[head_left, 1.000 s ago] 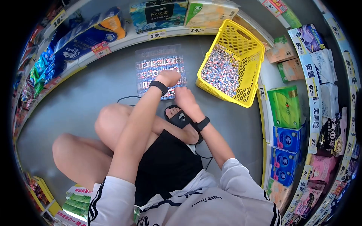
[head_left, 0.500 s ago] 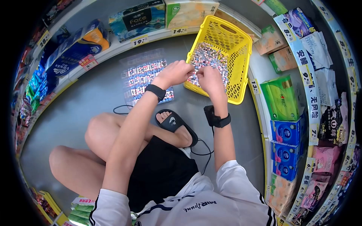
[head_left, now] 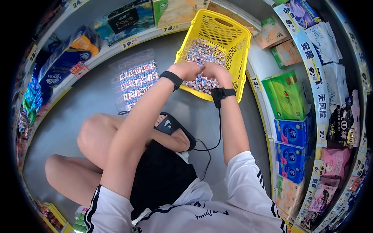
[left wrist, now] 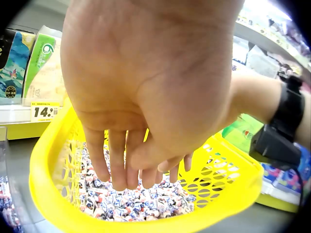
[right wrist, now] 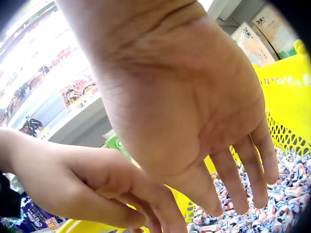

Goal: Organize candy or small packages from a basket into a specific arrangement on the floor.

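Note:
Over the near side of a yellow plastic basket point(head_left: 236, 58), my left hand point(head_left: 188, 71) and right hand point(head_left: 216, 72) come together, fingertips close to each other. Small wrapped candies point(head_left: 206, 50) in white, blue and red wrappers cover the basket's bottom. In the left wrist view the left hand's fingers point(left wrist: 116, 160) point down, fairly straight, above the candies. The right hand's fingers point(right wrist: 245, 179) also hang down loosely over the candies in the right wrist view. No candy shows in either hand. On the floor left of the basket lies a clear plastic sheet point(head_left: 134, 58) with candies in rows point(head_left: 138, 81).
Store shelves with tissue packs point(head_left: 287, 95) run along the right, with more packs point(head_left: 124, 21) at the back. A sandalled foot point(head_left: 171, 128) and bent knees are close below the hands. A cable point(head_left: 220, 128) hangs from the right wrist camera.
Both hands have moved right, from over the rows of candies on the plastic sheet to the basket. Their curled fingers have loosened. The head view has shifted a little to the right.

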Available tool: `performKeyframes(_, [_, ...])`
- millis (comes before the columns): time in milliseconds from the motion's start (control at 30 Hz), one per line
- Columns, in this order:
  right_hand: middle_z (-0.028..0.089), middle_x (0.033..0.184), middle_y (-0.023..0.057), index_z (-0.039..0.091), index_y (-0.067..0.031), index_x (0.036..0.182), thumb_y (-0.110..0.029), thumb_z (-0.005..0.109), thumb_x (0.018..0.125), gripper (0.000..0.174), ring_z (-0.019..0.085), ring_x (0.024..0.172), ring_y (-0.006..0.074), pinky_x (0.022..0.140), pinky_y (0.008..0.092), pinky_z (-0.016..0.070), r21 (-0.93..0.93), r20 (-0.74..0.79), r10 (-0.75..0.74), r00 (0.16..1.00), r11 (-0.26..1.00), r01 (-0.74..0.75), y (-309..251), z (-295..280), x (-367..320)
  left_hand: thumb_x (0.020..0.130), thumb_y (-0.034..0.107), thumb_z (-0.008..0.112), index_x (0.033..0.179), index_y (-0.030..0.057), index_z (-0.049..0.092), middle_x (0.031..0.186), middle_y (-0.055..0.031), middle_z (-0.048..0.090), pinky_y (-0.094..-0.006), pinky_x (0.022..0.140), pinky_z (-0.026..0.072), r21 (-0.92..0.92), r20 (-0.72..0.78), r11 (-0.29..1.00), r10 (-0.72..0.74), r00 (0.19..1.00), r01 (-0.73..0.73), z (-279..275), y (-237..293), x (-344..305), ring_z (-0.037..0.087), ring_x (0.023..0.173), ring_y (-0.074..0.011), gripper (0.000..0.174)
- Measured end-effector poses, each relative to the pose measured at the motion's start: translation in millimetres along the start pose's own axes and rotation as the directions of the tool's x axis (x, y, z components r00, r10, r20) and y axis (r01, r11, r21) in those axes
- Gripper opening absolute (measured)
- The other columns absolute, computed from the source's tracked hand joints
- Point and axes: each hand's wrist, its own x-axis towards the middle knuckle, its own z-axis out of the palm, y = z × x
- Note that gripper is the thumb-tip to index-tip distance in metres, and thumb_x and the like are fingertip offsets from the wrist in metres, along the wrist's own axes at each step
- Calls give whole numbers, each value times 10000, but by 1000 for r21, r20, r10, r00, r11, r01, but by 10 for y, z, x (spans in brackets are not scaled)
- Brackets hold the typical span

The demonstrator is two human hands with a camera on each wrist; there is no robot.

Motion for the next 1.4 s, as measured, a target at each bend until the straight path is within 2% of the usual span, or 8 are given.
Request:
performKeyframes(333, [781,1104,0,755,-337,1206,-350,704,857,353,728,1037,179,894,341,568,-75,395,10,919,997,21,229,282,509,927,421,599,1144,137,762,1158,-154,741,-433,900,558,144,248,938,-342,906,315,153,28,262,715,1074,-325,392])
performKeyframes(367, [747,1189,-27,751,-181,1198,-157,604,901,332,721,1019,137,839,291,582,-86,423,24,906,996,14,169,251,445,927,421,599,1144,137,762,1158,-154,741,-433,900,558,144,251,938,-342,905,315,178,18,277,715,1074,-325,392])
performKeyframes(500, [750,1184,-28,750,-182,1198,-176,636,902,317,721,1016,125,835,290,581,0,537,-22,843,1000,26,248,346,579,864,413,675,1088,145,784,1101,-127,760,-410,895,567,242,252,923,-359,899,301,304,-13,322,723,1053,-307,366])
performKeyframes(567, [777,1126,-14,730,-344,1254,-300,692,915,344,726,1032,125,921,313,551,-194,464,150,873,979,-65,-37,74,182,842,405,698,1068,143,791,1082,-118,766,-407,891,569,223,241,921,-369,898,319,280,49,314,725,1044,-303,358])
performKeyframes(1000, [745,1198,23,733,-229,1240,-226,782,851,392,702,1070,173,917,332,546,-33,631,-69,773,993,115,286,601,937,882,296,620,1064,127,800,1116,-140,757,-409,920,564,261,247,925,-342,907,277,142,68,251,721,1067,-294,307])
performKeyframes(1067, [594,1456,-124,576,-379,1451,-66,720,890,658,571,1233,112,936,294,550,-82,744,34,667,996,41,301,703,1118,950,276,522,1085,90,796,1138,-162,750,-410,931,557,266,255,931,-318,913,250,105,97,218,724,1070,-286,358])
performKeyframes(1167, [722,1253,49,713,-278,1281,-183,769,860,434,689,1133,192,947,350,542,-65,669,-42,742,991,114,173,525,817,952,276,515,1086,89,796,1136,-166,749,-410,931,557,290,249,923,-326,912,251,48,116,173,723,1072,-292,363])
performKeyframes(1400, [709,1282,49,724,-324,1280,-144,723,869,449,676,1154,177,952,355,539,0,645,-118,755,988,154,189,482,802,797,289,730,1060,177,802,1090,-123,763,-408,921,567,254,258,911,-386,886,323,166,-13,242,715,1074,-302,295])
